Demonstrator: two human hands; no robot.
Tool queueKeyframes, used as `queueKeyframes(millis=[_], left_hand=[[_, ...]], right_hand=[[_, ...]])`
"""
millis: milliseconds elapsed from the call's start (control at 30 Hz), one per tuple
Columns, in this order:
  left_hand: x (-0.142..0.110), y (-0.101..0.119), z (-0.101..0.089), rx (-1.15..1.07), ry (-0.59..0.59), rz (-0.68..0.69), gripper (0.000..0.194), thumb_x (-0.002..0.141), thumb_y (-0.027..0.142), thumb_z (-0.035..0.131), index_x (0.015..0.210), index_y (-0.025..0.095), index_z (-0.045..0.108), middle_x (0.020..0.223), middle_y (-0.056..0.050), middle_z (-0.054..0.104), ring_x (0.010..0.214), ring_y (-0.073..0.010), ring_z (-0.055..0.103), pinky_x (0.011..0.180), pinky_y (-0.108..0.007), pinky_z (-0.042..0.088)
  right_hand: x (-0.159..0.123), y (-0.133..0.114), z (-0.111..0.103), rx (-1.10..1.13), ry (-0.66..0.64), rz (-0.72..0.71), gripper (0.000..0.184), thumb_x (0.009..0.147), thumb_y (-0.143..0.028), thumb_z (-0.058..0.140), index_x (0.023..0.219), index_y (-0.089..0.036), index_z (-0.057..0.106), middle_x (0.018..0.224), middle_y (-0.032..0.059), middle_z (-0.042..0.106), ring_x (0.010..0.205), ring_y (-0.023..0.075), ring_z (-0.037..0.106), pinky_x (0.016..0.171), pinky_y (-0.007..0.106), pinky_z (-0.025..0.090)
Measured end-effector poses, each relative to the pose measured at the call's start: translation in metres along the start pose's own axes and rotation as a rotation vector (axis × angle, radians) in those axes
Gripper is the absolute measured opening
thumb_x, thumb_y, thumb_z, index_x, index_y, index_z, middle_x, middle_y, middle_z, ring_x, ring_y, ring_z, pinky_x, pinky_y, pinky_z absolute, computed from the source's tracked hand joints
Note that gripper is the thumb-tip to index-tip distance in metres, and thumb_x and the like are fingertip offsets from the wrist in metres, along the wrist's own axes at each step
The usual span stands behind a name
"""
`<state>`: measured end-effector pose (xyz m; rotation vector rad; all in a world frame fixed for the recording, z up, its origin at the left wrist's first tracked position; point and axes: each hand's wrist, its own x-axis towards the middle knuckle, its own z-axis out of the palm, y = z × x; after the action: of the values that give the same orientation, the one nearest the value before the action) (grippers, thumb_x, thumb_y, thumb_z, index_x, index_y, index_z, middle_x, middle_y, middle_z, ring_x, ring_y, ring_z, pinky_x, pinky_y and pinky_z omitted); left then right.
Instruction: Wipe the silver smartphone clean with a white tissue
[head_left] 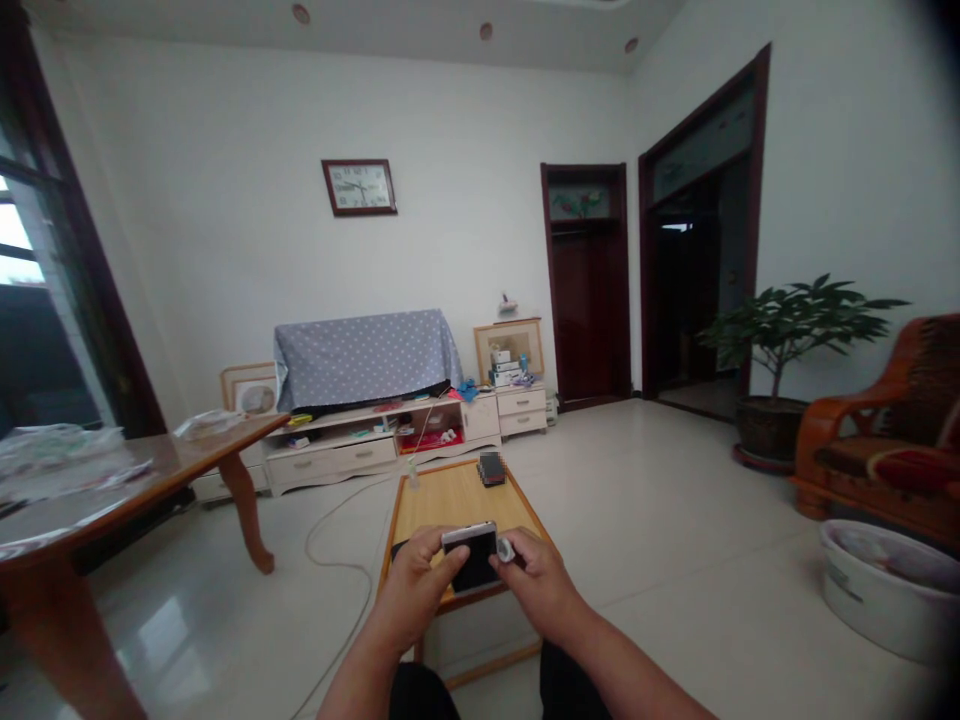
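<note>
Two hands in view, one phone [474, 574] between them, up over the near end of the worktop [442, 505]. The left hand [414, 585] has its grip pinched round the phone, thumb on the dark screen. The right hand [541, 578] has its grip pinching one small white thing [506, 549] right by the phone's other edge; can't tell what it is. Far end of the worktop: one dark box [492, 469] and one small clear bottle [412, 474]. Hands and phone block part of the near end, and the left hand half hides one flat dark item. Around that: one cable [360, 567] on the floor, one bigger table [225, 440] with plastic bags [60, 450] left, one potted plant [776, 345] and one white tub [862, 595] right, one wall clock [360, 188].
</note>
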<state>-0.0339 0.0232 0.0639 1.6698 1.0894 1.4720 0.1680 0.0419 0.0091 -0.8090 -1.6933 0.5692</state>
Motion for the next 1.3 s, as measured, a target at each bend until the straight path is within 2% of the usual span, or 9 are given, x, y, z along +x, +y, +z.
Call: queueKeyframes(millis=[100, 133, 300, 500, 667, 767, 900, 1100, 1300], left_hand=[[-0.001, 0.007, 0.003, 0.269, -0.057, 0.139, 0.015, 0.074, 0.032, 0.08, 0.089, 0.029, 0.081, 0.094, -0.008, 0.074, 0.098, -0.0279, 0.062, 0.093, -0.036, 0.044], [-0.002, 0.009, 0.005, 0.3, -0.032, 0.168, 0.014, 0.074, 0.031, 0.08, 0.088, 0.029, 0.081, 0.091, -0.008, 0.074, 0.097, -0.0276, 0.061, 0.092, -0.035, 0.043], [-0.011, 0.008, 0.014, 0.259, 0.118, 0.194, 0.019, 0.069, 0.03, 0.085, 0.087, 0.033, 0.081, 0.087, -0.006, 0.073, 0.098, -0.0297, 0.057, 0.096, -0.036, 0.039], [-0.023, 0.004, 0.028, 0.466, 0.213, 0.298, 0.02, 0.074, 0.031, 0.081, 0.093, 0.037, 0.081, 0.091, -0.005, 0.076, 0.106, -0.0316, 0.055, 0.106, -0.041, 0.025], [-0.028, 0.004, 0.033, 0.507, 0.219, 0.379, 0.022, 0.076, 0.03, 0.081, 0.097, 0.035, 0.08, 0.091, -0.004, 0.077, 0.099, -0.0288, 0.058, 0.1, -0.039, 0.027], [-0.03, 0.006, 0.032, 0.724, 0.203, 0.458, 0.021, 0.085, 0.029, 0.071, 0.105, 0.035, 0.077, 0.097, -0.002, 0.077, 0.098, -0.0256, 0.06, 0.094, -0.04, 0.028], [-0.032, 0.01, 0.031, 0.966, 0.203, 0.575, 0.028, 0.091, 0.023, 0.064, 0.115, 0.035, 0.071, 0.1, 0.001, 0.077, 0.099, -0.0216, 0.062, 0.091, -0.04, 0.029], [-0.036, 0.012, 0.033, 1.07, 0.22, 0.639, 0.028, 0.091, 0.022, 0.063, 0.116, 0.031, 0.069, 0.099, 0.0, 0.078, 0.098, -0.0223, 0.063, 0.09, -0.042, 0.03], [-0.038, 0.011, 0.032, 1.037, 0.212, 0.613, 0.035, 0.087, 0.017, 0.062, 0.118, 0.031, 0.068, 0.099, 0.001, 0.078, 0.098, -0.0228, 0.062, 0.089, -0.042, 0.031]], right_hand=[[0.001, 0.005, 0.0, 0.075, 0.048, 0.041, 0.017, 0.092, -0.033, 0.061, 0.085, -0.019, 0.069, 0.08, 0.0019, 0.063, 0.076, 0.0174, 0.058, 0.069, 0.028, 0.045], [0.001, 0.007, 0.0, 0.127, 0.08, 0.083, 0.021, 0.093, -0.037, 0.06, 0.087, -0.018, 0.069, 0.08, 0.0023, 0.063, 0.075, 0.0175, 0.059, 0.068, 0.028, 0.046], [0.005, -0.004, -0.005, 0.472, 0.244, 0.314, 0.035, 0.09, -0.049, 0.067, 0.103, -0.017, 0.062, 0.08, 0.001, 0.063, 0.066, 0.0159, 0.06, 0.06, 0.027, 0.047], [0.006, -0.04, -0.011, 0.717, 0.162, 0.303, 0.033, 0.089, -0.049, 0.071, 0.094, -0.018, 0.059, 0.072, -0.0014, 0.062, 0.058, 0.0109, 0.053, 0.052, 0.022, 0.042], [0.006, -0.044, -0.007, 0.809, 0.202, 0.381, 0.035, 0.087, -0.049, 0.073, 0.098, -0.019, 0.06, 0.071, -0.0041, 0.056, 0.053, 0.0078, 0.046, 0.044, 0.018, 0.032], [0.006, -0.044, -0.006, 0.816, 0.173, 0.393, 0.035, 0.085, -0.048, 0.075, 0.1, -0.019, 0.06, 0.069, -0.0048, 0.055, 0.05, 0.0069, 0.043, 0.042, 0.018, 0.029], [0.008, -0.047, -0.007, 0.806, 0.147, 0.362, 0.032, 0.087, -0.046, 0.073, 0.096, -0.018, 0.061, 0.069, -0.0035, 0.056, 0.052, 0.0082, 0.046, 0.044, 0.018, 0.032], [0.012, -0.049, -0.01, 0.803, 0.181, 0.385, 0.031, 0.083, -0.041, 0.077, 0.09, -0.018, 0.058, 0.07, -0.0049, 0.053, 0.055, 0.0083, 0.046, 0.047, 0.019, 0.035], [0.0, -0.065, 0.005, 0.59, 0.145, 0.255, 0.03, 0.085, -0.045, 0.073, 0.084, -0.018, 0.061, 0.073, -0.0021, 0.057, 0.065, 0.0124, 0.052, 0.059, 0.023, 0.044]])
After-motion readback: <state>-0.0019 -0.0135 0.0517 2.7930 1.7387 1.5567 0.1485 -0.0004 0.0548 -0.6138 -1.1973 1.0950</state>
